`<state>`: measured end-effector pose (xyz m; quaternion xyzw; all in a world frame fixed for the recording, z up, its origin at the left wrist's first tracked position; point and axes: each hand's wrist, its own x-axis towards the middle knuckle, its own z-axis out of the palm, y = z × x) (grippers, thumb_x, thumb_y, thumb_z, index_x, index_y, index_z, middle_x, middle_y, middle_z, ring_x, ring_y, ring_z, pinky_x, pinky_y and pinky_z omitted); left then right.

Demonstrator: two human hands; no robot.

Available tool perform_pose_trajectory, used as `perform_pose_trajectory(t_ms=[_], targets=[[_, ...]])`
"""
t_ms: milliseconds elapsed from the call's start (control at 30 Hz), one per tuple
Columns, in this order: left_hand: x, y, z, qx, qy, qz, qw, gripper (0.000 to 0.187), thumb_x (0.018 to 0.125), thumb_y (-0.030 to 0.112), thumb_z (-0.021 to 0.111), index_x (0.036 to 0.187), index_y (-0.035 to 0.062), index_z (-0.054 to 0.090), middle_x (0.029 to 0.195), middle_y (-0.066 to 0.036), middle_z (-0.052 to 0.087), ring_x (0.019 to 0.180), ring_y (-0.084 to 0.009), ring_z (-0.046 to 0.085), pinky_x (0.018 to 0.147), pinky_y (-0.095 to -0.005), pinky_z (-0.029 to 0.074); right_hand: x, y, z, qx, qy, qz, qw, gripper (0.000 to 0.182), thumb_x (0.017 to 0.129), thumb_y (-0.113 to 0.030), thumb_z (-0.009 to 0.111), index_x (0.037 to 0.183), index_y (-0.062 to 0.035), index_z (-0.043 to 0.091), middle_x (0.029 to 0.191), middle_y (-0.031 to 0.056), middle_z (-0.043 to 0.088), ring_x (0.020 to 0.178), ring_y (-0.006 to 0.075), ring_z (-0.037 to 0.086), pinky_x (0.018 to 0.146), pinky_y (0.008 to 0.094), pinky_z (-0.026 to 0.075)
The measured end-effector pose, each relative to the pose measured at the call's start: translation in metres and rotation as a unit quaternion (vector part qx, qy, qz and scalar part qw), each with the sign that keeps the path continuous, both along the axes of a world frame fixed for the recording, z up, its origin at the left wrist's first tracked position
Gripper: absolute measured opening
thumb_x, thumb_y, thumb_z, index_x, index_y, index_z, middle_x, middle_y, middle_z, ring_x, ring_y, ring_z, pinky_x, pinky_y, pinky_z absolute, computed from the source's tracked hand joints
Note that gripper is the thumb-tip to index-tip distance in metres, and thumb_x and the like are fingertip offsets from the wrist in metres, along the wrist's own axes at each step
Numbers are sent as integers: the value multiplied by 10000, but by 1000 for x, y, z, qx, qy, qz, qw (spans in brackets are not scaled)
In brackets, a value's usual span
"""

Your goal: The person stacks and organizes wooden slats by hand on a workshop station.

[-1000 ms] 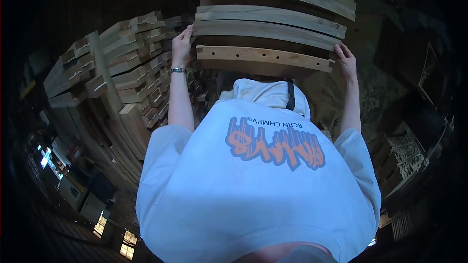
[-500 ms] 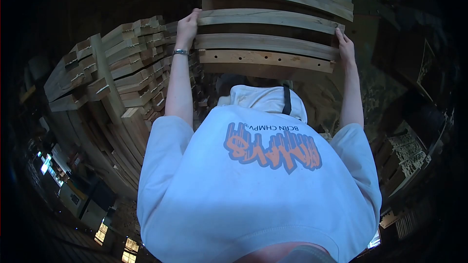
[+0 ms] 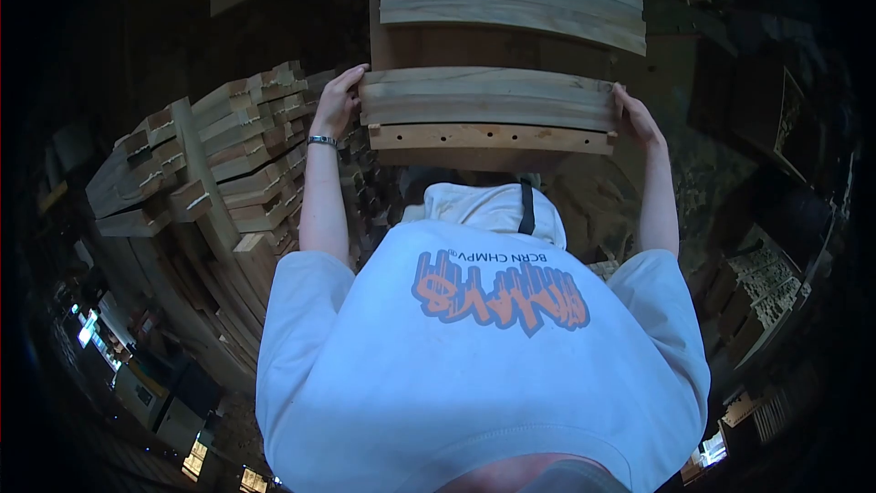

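Two pale wooden boards lie side by side across the work surface in front of me. At the left end of the farther wooden board (image 3: 488,83), my left hand (image 3: 338,102) has its fingers curled round the edge. My right hand (image 3: 637,116) grips the right end of that same board with fingertips and thumb. The nearer wooden board (image 3: 484,110) lies against it. Closest to my body is a wooden strip (image 3: 538,139) with a row of dark round holes along its face. The undersides of the boards are hidden.
Farther away lies a group of several boards (image 3: 511,9) on a brown surface (image 3: 493,47). A tall stack of timber (image 3: 246,146) with rough, pale-edged ends stands at my left. More stacked wood (image 3: 766,283) shows at the right.
The farther board has come toward my body, with both hands at its ends. The gap between it and the nearer board has closed. A wider gap now separates it from the far boards.
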<state>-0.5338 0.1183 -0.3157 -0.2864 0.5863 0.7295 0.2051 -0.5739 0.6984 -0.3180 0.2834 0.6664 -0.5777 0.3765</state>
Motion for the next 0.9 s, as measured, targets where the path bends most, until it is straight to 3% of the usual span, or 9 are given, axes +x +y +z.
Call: perform_pose_trajectory(t_ms=[67,133,267,333,533,667,733,767,900], targets=[[-15,-9,-20,0,-71,12,997,430,965,370,543,1197,20,638,1067,-53,683,1009,-144,619,862,-306,465,-29,-3,-7,-81,-30,-54,995,687,859,-541,651,1278,-2,574,1210,86,622,1137,161,547,966,252,391],[-42,4,-20,-158,-6,-26,987,443,968,390,522,1149,11,662,1056,-67,697,997,-164,632,863,-314,466,-60,-15,-14,6,256,-209,944,625,908,-506,607,1272,2,580,1223,98,622,1138,163,544,975,268,388],[-91,35,-9,-411,160,-56,896,494,971,427,493,1044,-16,698,1058,-108,715,990,-202,658,871,-312,471,-75,-27,-13,174,208,-55,961,568,924,-473,604,1235,2,613,1160,81,654,1079,138,563,959,267,396],[-92,34,4,-409,100,-45,906,491,963,431,515,1073,-15,688,1077,-117,709,1010,-196,654,876,-310,473,-62,-46,6,183,260,-30,948,531,913,-462,626,1171,1,657,1086,64,682,1020,117,575,940,262,405],[-30,21,-15,-296,88,32,951,435,930,351,619,1174,-8,647,1129,-127,689,1050,-161,633,898,-277,467,-43,1,-16,54,117,-10,992,950,818,-488,725,1471,35,274,1468,150,395,1323,241,403,1050,338,329],[-6,19,-14,-180,89,69,977,442,949,304,601,1238,-30,602,1177,-100,654,1066,-158,608,914,-260,457,-27,-4,4,6,97,15,995,852,809,-459,744,1410,31,391,1130,48,605,909,55,524,762,226,399],[-10,18,-4,-17,56,94,994,410,955,299,578,1215,-14,618,1125,-65,663,1023,-141,605,870,-271,468,-28,-3,0,19,92,17,995,701,818,-446,737,1298,15,518,940,-31,594,670,7,400,578,189,307],[-17,14,-6,-22,45,73,996,383,960,300,543,1186,3,632,1073,-48,666,957,-121,601,818,-273,466,-35,7,-14,37,57,30,997,558,894,-427,653,1285,-46,539,1156,11,603,1043,103,551,864,253,436],[-35,8,-11,-19,-18,34,999,409,962,307,506,1228,10,596,1132,-79,649,1034,-167,606,899,-329,473,-69,5,-3,76,-55,107,990,686,912,-567,549,1360,-55,468,1237,44,577,1106,120,541,894,281,445]])
